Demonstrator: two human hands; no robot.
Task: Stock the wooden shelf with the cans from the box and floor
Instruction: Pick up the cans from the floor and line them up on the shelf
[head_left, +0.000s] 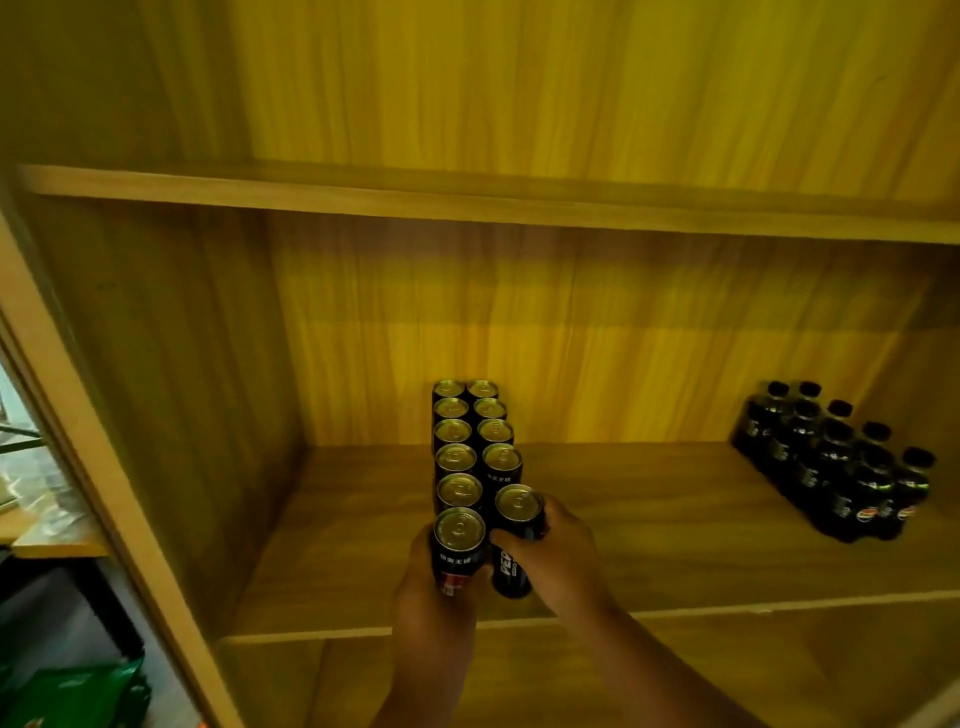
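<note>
Gripping one can (459, 545) in my left hand (431, 592), another can (518, 525) in my right hand (563, 556), I set both upright against the rows (470, 436) near the shelf's (675, 545) front edge

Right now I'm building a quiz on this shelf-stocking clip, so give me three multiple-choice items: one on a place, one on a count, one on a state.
1. Where do the dark bottles stand?
A. At the right end of the same shelf board as the cans
B. On the board above
C. On the floor

2. How many cans are in the left column of cans, counting the one held?
A. Three
B. Six
C. Nine

3. What is the right hand doing?
A. Hanging idle
B. Pressing flat on the shelf board
C. Gripping the front right can

Answers: 1 A, they sit far right on the cans' board. 2 B, six lids show from back to front. 3 C, fingers wrap round that can, while the left hand grips the front left can.
</note>
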